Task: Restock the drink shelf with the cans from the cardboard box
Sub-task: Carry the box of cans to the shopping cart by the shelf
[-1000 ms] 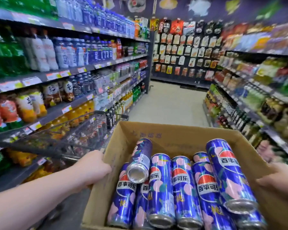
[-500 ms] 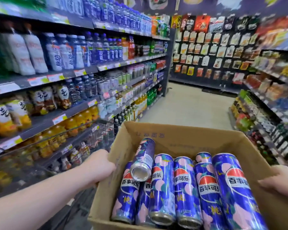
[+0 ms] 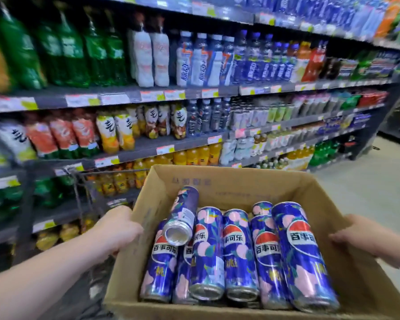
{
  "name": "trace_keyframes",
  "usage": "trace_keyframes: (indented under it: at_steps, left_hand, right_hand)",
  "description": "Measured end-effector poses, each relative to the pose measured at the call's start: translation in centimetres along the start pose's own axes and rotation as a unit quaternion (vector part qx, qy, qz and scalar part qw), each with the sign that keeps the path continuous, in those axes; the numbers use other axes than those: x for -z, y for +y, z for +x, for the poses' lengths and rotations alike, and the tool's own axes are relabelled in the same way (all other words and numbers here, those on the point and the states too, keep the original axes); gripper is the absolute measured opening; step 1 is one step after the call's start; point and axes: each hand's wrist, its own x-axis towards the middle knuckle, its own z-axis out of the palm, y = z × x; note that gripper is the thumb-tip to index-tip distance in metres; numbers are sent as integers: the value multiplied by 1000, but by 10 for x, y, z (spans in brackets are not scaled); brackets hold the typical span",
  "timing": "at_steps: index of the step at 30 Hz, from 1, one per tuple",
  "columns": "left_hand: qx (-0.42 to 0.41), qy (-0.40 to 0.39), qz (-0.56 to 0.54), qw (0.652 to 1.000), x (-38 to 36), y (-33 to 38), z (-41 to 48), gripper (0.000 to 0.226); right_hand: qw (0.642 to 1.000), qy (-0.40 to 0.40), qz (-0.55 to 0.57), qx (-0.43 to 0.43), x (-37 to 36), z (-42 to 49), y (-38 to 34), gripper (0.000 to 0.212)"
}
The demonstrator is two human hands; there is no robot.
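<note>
An open cardboard box [image 3: 240, 183] is held in front of me at waist height. Several tall blue cans [image 3: 240, 255] with pink peach print and a red-white-blue logo lie on their sides inside it. One can [image 3: 183, 215] rests tilted on top of the others at the left. My left hand [image 3: 118, 229] grips the box's left wall. My right hand [image 3: 365, 236] grips the right wall. The drink shelf [image 3: 148, 95] fills the view ahead and to the left, packed with bottles.
A wire shopping cart [image 3: 79, 192] stands between me and the lower shelves at the left. The aisle floor [image 3: 367, 181] stretches away at the right. Price tags line every shelf edge. Orange bottles [image 3: 194, 155] sit just beyond the box.
My view has swung left from looking down the aisle toward the drink shelf, which now fills the frame. Both hands keep the same grip on the box; the cans have barely shifted.
</note>
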Motion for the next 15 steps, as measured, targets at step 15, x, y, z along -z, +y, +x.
trace_keyframes:
  at_steps: [15]
  left_hand:
    - [178, 79, -60, 979, 13, -7, 164, 18]
  right_hand:
    - [982, -106, -71, 139, -69, 239, -196, 5]
